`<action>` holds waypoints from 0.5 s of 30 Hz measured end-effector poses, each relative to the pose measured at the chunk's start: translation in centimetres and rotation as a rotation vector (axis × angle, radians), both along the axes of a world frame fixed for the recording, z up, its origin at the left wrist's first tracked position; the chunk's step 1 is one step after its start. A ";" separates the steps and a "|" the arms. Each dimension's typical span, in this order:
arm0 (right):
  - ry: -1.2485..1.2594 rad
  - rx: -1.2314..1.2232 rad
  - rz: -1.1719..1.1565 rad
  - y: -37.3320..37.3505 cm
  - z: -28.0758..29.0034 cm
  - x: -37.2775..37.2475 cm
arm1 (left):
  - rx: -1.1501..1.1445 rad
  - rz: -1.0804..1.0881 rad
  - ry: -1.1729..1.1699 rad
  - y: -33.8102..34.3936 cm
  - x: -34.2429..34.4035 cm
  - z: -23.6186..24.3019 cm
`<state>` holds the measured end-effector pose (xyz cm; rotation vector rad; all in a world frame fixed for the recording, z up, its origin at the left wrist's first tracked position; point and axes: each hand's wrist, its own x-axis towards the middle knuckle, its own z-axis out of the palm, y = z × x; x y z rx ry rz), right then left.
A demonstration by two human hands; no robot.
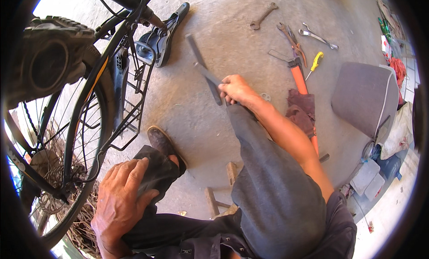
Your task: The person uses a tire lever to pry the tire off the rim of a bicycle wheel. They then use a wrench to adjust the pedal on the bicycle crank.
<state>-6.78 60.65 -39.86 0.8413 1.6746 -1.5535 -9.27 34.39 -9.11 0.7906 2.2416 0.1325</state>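
Observation:
In the head view my right hand (234, 89) grips a short flat grey metal strip (206, 74) above my right knee. A longer dark flat strip (198, 56) lies under it, apparently on the concrete floor. My left hand (123, 192) rests on my left leg (154, 165), fingers slightly curved and apart, holding nothing. Beside it at the left stands a bicycle (107, 71) with a rear rack (137, 102) and a black pedal-like or bracket part (119, 67).
Wrenches (263, 15), pliers (295, 44), a yellow screwdriver (317, 62) and an orange tool with cloth (298, 76) lie ahead-right. A grey cushion (362, 93) and bags (400, 129) are at right. A grey plastic part (167, 35) lies beyond the rack. A wooden stool (212, 201) is beneath me.

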 end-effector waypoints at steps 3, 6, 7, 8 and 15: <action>-0.039 0.169 -0.202 0.4 -0.1 -0.1 | -0.002 -0.002 0.008 -0.1 0.1 0.0; 0.159 0.549 -0.254 2.2 -4.2 0.8 | 0.018 -0.007 0.005 0.0 0.1 0.0; 0.203 0.588 -0.240 2.4 -4.1 0.3 | 0.016 0.003 0.007 -0.1 0.3 0.0; 0.245 0.632 -0.230 2.7 -3.2 -0.2 | 0.016 0.009 0.008 -0.1 0.3 0.0; 0.247 0.884 -0.377 5.2 -4.5 -3.9 | 0.040 -0.011 0.028 0.3 0.1 -0.2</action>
